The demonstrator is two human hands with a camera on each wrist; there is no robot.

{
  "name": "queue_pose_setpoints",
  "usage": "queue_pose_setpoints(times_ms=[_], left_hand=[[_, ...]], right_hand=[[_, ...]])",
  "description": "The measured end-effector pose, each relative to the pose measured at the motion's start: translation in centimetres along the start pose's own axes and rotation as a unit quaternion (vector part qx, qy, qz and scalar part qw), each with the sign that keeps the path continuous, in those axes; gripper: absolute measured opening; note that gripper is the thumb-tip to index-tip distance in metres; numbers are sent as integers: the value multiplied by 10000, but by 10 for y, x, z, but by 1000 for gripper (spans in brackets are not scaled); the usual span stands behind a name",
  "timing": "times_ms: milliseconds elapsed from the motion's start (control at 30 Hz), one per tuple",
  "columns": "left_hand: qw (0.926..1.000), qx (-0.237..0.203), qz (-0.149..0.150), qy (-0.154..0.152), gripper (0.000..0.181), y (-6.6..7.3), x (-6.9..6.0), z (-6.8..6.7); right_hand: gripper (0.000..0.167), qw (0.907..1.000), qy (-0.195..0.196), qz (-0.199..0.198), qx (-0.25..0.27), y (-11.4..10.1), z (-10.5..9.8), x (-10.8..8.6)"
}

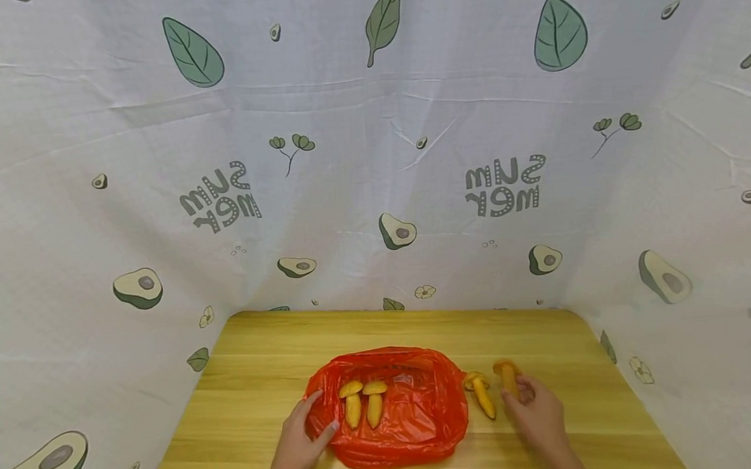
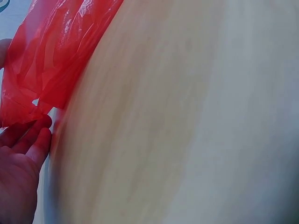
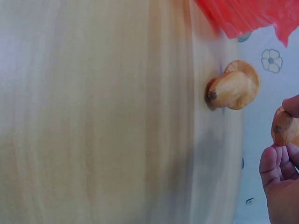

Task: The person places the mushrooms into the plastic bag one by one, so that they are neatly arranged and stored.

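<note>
A red plastic bag lies spread open on the wooden table, with two yellow-orange mushrooms side by side in its left part. At the bag's left rim, my left hand holds the plastic, the thumb over the inner side; the left wrist view shows its fingers against the red film. My right hand pinches the stem of a mushroom, cap pointing away. Between that hand and the bag, another mushroom lies on the table; it also appears in the right wrist view.
A light wooden table bears everything. White cloth printed with avocados and leaves hangs behind it and along both sides.
</note>
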State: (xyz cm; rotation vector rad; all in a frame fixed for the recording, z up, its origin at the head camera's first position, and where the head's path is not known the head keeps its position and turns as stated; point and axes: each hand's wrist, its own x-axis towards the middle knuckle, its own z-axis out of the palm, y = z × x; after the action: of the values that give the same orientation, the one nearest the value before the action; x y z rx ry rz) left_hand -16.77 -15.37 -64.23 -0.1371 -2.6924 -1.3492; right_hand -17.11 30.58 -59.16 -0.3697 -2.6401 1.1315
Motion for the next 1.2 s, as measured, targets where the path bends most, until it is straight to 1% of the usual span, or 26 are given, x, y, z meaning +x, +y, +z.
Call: queue_pose_setpoints(times_ms=[233,533,733,833,1033,1200], left_hand=[[10000,9,37,23,70,2,0,-1],[10000,-1,17,33,70,3,0,-1],[10000,-36,69,42,70,3,-1,-1],[9999,-35,81,52,70,3,-2,-1],[9999,-18,96,83,70,2,-1,-1],[9997,-2,158,159,69,1,-1,0]], right_hand=[[44,9997,159,-165,71,-12,-3,4],[44,9980,196,-509,305,-37,-5,4],[48,9986,38,-474,245,-50,-7,5],[47,9982,-6,-513,324,-57,-7,4],[43,9963,63,-731,440,-71,-5,3],[44,9950,-102,-740,665,-83,0,0]])
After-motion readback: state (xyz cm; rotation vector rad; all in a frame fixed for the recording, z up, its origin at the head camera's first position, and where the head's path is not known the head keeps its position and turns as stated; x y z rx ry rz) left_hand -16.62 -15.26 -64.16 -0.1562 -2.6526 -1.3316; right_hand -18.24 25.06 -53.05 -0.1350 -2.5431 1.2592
